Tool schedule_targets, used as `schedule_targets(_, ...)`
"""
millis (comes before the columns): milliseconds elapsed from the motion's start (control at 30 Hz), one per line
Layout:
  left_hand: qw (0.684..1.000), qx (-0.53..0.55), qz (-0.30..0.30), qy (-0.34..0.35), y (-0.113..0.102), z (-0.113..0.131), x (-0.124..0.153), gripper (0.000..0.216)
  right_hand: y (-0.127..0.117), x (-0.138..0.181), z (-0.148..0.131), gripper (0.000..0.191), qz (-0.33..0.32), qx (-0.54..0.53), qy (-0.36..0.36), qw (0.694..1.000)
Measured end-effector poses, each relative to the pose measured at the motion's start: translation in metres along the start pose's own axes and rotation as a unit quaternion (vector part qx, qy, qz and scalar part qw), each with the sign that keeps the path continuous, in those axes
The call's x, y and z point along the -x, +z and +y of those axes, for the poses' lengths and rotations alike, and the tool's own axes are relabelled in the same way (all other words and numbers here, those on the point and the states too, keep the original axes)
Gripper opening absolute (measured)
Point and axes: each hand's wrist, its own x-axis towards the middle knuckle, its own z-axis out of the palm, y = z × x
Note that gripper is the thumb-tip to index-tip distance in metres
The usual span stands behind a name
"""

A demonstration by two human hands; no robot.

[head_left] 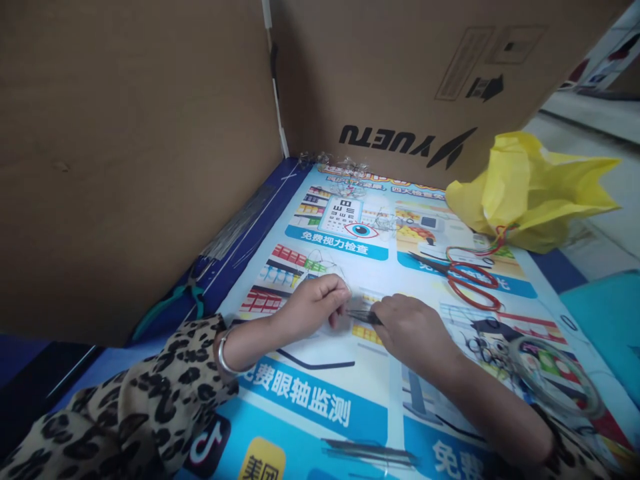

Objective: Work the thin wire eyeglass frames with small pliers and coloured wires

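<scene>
My left hand, with a silver bangle at the wrist, is closed in a pinch. Thin wire rises in a loose loop just beyond its fingers. My right hand wraps round a dark pointed tool that looks like long-nose pliers; the handles are hidden in the palm. The jaws point left and reach my left fingertips, and whether they grip the wire is too small to tell. Both hands are over a printed poster sheet. Red-handled scissors lie beyond my right hand.
Tall cardboard panels stand behind and at left. Teal-handled pliers lie by the left panel. A yellow bag, a clear ring-shaped coil and small dark wire pieces are at right. Straight wire lengths lie in front.
</scene>
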Motion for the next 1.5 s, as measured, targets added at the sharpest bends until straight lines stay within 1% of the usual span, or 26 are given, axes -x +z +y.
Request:
schedule_targets(133, 0.999, -0.028, -0.022, 0.001, 0.0, -0.001, 0.0, 0.021, -0.005, -0.002, 0.001, 0.012, -0.032, 0.001, -0.023, 0.999)
schedule_targets(233, 0.999, -0.045, -0.023, 0.005, 0.0, 0.0, 0.0, 0.021, -0.007, -0.003, 0.001, 0.011, -0.045, 0.02, -0.033, 0.998)
schedule_targets(400, 0.998, -0.061, -0.012, 0.01, 0.001, 0.0, 0.001, 0.02, -0.008, -0.003, -0.002, 0.013, -0.041, 0.058, -0.039, 0.997)
schedule_targets(567, 0.997, -0.077, -0.003, 0.004, 0.002, 0.001, 0.002, 0.02, -0.008, -0.003, -0.002, 0.014, -0.034, 0.07, -0.047, 0.996)
schedule_targets(767, 0.997, -0.075, 0.0, 0.001, 0.004, 0.001, 0.003, 0.02, -0.006, -0.003, 0.0, 0.016, -0.002, 0.059, -0.067, 0.996)
schedule_targets(967, 0.999, -0.049, -0.008, -0.011, 0.005, 0.002, 0.004, 0.021, -0.006, -0.002, 0.003, 0.018, 0.041, 0.051, -0.086, 0.994)
schedule_targets(1133, 1.0, -0.021, -0.018, -0.009, 0.006, 0.004, 0.007, 0.021, -0.009, 0.0, 0.005, 0.022, 0.082, 0.067, -0.115, 0.988)
schedule_targets(1200, 1.0, -0.001, 0.004, -0.01, 0.005, 0.006, 0.006, 0.022, -0.009, 0.002, 0.002, 0.02, 0.093, 0.065, -0.14, 0.984)
schedule_targets(1267, 0.998, 0.029, 0.055, -0.005, 0.004, 0.007, 0.004, 0.023, -0.008, 0.004, -0.003, 0.016, 0.099, 0.035, -0.144, 0.984)
schedule_targets(1300, 0.995, 0.045, 0.084, 0.001, 0.004, 0.007, 0.003, 0.023, -0.007, 0.005, -0.006, 0.016, 0.099, 0.002, -0.126, 0.987)
schedule_targets(1333, 0.993, 0.059, 0.106, 0.01, 0.004, 0.008, 0.003, 0.022, -0.007, 0.005, -0.009, 0.018, 0.095, -0.046, -0.083, 0.991)
schedule_targets(1367, 0.99, 0.072, 0.12, 0.022, 0.004, 0.008, 0.003, 0.021, -0.007, 0.005, -0.011, 0.019, 0.076, -0.108, -0.03, 0.991)
schedule_targets(1400, 0.988, 0.081, 0.127, 0.033, 0.005, 0.008, 0.003, 0.02, -0.008, 0.005, -0.014, 0.022, 0.044, -0.178, 0.028, 0.983)
schedule_targets(1433, 0.987, 0.088, 0.129, 0.045, 0.006, 0.007, 0.004, 0.018, -0.009, 0.004, -0.016, 0.026, 0.004, -0.255, 0.085, 0.963)
schedule_targets(1467, 0.985, 0.093, 0.131, 0.056, 0.007, 0.007, 0.005, 0.017, -0.011, 0.003, -0.018, 0.03, -0.04, -0.338, 0.132, 0.931)
schedule_targets(1500, 0.984, 0.096, 0.134, 0.066, 0.008, 0.007, 0.006, 0.016, -0.013, 0.002, -0.02, 0.033, -0.084, -0.42, 0.17, 0.887)
